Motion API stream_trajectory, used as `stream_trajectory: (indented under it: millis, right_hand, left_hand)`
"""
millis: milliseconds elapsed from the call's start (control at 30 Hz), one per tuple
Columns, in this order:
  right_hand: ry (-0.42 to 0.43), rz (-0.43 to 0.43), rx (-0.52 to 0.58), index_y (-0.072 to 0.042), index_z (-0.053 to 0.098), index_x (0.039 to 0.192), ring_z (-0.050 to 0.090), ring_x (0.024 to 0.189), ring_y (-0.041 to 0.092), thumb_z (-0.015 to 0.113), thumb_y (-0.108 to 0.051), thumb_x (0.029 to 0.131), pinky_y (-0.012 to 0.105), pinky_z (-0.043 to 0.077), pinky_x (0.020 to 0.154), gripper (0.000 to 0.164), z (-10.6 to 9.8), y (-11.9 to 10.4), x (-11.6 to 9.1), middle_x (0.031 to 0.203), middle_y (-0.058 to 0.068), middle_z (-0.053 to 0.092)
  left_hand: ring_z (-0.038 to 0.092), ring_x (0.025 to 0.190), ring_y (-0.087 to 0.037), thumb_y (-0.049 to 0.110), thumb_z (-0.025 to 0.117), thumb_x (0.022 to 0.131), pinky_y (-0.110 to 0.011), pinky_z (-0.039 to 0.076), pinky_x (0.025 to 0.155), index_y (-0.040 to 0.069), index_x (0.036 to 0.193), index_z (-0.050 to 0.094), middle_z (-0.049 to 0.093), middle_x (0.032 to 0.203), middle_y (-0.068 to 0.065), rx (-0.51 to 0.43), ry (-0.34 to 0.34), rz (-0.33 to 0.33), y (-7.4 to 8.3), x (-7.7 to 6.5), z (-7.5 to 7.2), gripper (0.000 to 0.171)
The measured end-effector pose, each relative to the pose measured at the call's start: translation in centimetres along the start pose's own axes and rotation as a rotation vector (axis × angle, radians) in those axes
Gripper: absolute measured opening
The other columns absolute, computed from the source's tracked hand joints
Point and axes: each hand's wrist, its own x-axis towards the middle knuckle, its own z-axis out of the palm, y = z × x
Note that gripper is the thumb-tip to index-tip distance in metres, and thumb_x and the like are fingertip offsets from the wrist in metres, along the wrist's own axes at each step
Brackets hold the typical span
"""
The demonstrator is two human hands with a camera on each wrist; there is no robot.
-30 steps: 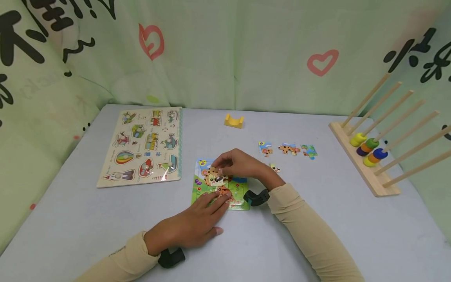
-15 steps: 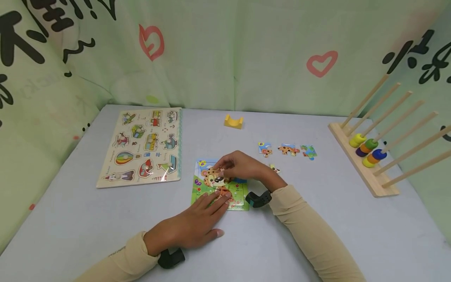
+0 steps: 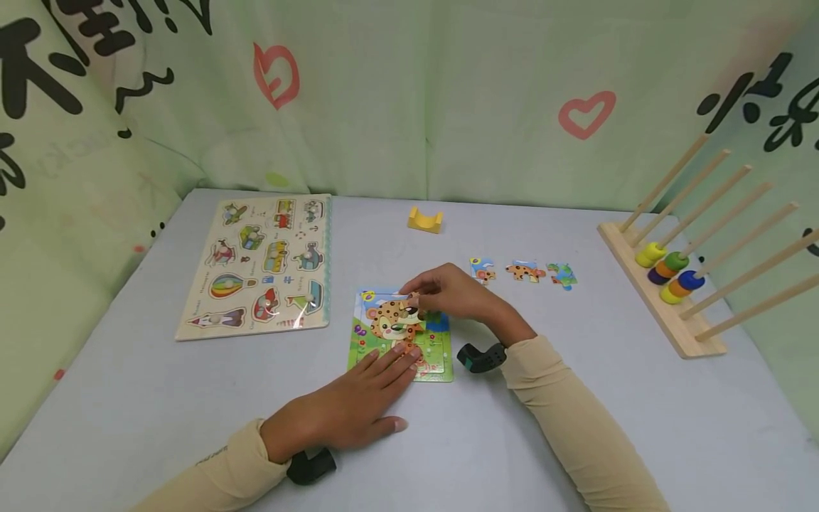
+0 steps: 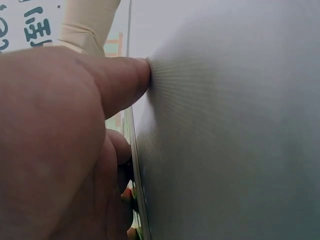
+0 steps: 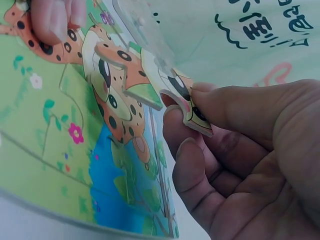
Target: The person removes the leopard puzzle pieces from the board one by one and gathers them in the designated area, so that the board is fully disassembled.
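Note:
A picture puzzle board [image 3: 438, 364] with a spotted cartoon animal on green grass lies at the middle of the table. My left hand [image 3: 358, 402] rests on its lower part, fingers straight, and the thumb touches the tabletop in the left wrist view. Above the upper part, my right hand [image 3: 457, 295] pinches a puzzle piece [image 5: 145, 75] between thumb and fingers. That piece shows part of the spotted animal's face and some green; it is tilted and raised over the board. Fingertips of the left hand [image 5: 55, 20] show at the top left of the right wrist view.
Loose puzzle pieces [image 3: 526, 271] lie right of the board. A larger vehicle puzzle board [image 3: 256, 267] is at the left, and a yellow curved block [image 3: 425, 220] at the back. At the right stands a wooden peg rack [image 3: 665, 291] with coloured beads. Green printed cloth [image 3: 422, 99] surrounds the table.
My right hand has moved slightly right and up from the puzzle, and the pinched piece now shows clearly. The left hand has stayed in place.

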Motion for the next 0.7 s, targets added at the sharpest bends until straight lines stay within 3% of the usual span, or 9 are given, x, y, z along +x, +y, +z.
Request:
stream_trajectory:
  millis: [267, 433, 600, 700]
  right_hand:
    - [0.071, 0.004, -0.042, -0.004, 0.071, 0.115, 0.066, 0.082, 0.019, 0.061, -0.010, 0.096, 0.033, 0.051, 0.077, 0.022, -1.0, 0.5, -1.2, 0.101, 0.006, 0.071]
    - [0.096, -0.014, -0.074, -0.008, 0.071, 0.119, 0.067, 0.088, 0.017, 0.061, -0.018, 0.097, 0.035, 0.050, 0.078, 0.026, -1.8, 0.9, -2.1, 0.104, 0.004, 0.071]
    - [0.113, -0.033, -0.122, -0.006, 0.068, 0.123, 0.065, 0.087, 0.017, 0.059, -0.019, 0.099, 0.036, 0.051, 0.077, 0.029, -2.7, 1.3, -2.9, 0.101, 0.004, 0.072]
    - [0.126, -0.027, -0.151, -0.005, 0.066, 0.126, 0.060, 0.078, 0.016, 0.057, -0.017, 0.099, 0.033, 0.048, 0.071, 0.031, -3.3, 1.8, -3.4, 0.087, 0.003, 0.068]
  left_hand:
    - [-0.009, 0.147, -0.020, 0.049, 0.045, 0.101, -0.045, 0.006, 0.117, 0.008, 0.156, 0.015, -0.004, 0.163, 0.000, 0.027, 0.006, -0.026, 0.3, 0.1, 0.1, 0.075]
    - [-0.007, 0.147, -0.021, 0.050, 0.043, 0.101, -0.044, 0.008, 0.117, 0.008, 0.156, 0.018, -0.001, 0.163, -0.001, 0.072, 0.010, -0.034, 0.5, 0.0, 0.1, 0.074]
    - [-0.003, 0.148, -0.024, 0.048, 0.045, 0.101, -0.045, 0.010, 0.117, 0.006, 0.155, 0.019, 0.003, 0.163, -0.004, 0.079, 0.035, -0.019, 0.6, -0.1, 0.1, 0.073]
    - [-0.003, 0.148, -0.025, 0.047, 0.045, 0.101, -0.046, 0.010, 0.117, 0.005, 0.155, 0.018, 0.003, 0.163, -0.005, 0.068, 0.042, -0.013, 0.7, -0.1, 0.0, 0.073]
